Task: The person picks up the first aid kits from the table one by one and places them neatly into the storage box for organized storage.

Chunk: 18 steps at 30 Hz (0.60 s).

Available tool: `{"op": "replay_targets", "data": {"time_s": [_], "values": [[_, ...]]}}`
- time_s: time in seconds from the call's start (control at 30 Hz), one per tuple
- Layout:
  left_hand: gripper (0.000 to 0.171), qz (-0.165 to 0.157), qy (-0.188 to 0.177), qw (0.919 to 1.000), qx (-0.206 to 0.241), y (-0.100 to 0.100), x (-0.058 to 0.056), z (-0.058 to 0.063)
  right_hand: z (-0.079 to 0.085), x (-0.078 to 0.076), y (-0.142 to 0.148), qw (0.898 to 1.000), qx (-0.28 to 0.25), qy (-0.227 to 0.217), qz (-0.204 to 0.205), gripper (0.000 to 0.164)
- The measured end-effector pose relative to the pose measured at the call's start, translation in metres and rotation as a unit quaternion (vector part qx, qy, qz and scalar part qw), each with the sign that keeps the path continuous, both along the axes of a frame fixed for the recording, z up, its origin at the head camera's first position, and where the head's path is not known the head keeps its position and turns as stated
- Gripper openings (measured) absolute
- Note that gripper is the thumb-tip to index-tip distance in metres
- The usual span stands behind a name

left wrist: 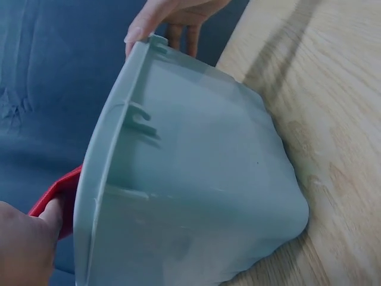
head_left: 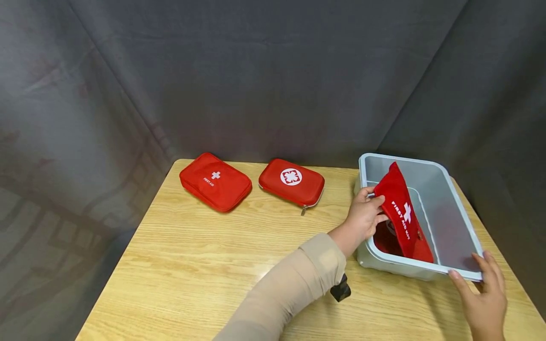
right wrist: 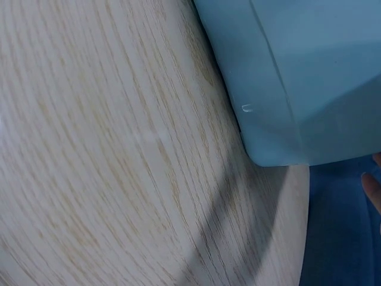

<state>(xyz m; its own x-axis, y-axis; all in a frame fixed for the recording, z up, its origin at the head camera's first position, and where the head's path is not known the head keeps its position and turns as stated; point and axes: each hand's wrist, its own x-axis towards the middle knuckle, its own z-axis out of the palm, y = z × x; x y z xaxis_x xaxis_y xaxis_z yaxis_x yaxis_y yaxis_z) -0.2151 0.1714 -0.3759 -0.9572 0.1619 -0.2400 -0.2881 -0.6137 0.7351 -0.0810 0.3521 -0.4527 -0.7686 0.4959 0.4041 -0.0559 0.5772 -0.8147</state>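
Note:
My left hand (head_left: 362, 215) pinches a red first aid pouch (head_left: 401, 213) by its upper left edge, thumb on the near face. The pouch, lettered in white with a cross, stands tilted within the rim of a pale blue-grey plastic bin (head_left: 462, 213). Below it in the bin lies a dark red case (head_left: 385, 241), mostly hidden. My right hand (head_left: 486, 293) grips the bin's near right corner, thumb on the front rim. In the left wrist view, the pouch (left wrist: 65, 193) shows between the left fingers beyond the bin's wall (left wrist: 196, 149). Only fingertips (right wrist: 372, 190) of the right hand show in its own view.
Two more red first aid cases lie at the table's back: a soft one (head_left: 217, 182) at left and a hard-shelled one (head_left: 292, 184) with a round white emblem. A black object (head_left: 340, 289) shows beside the left wrist. A grey curtain (head_left: 264, 80) hangs behind the wooden table (head_left: 192, 265).

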Motion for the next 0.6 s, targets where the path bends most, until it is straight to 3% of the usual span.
{"op": "replay_targets", "data": {"time_s": [0.33,0.6], "values": [[0.017,0.026,-0.011,0.9955,-0.090,0.008,-0.002,0.004,0.000,0.000,0.000,1.000,0.004,0.008,0.004,0.050],[0.015,0.044,0.007,0.9916,-0.122,0.014,0.000,0.003,0.000,0.000,0.000,1.000,0.002,0.008,0.004,0.051]]}}
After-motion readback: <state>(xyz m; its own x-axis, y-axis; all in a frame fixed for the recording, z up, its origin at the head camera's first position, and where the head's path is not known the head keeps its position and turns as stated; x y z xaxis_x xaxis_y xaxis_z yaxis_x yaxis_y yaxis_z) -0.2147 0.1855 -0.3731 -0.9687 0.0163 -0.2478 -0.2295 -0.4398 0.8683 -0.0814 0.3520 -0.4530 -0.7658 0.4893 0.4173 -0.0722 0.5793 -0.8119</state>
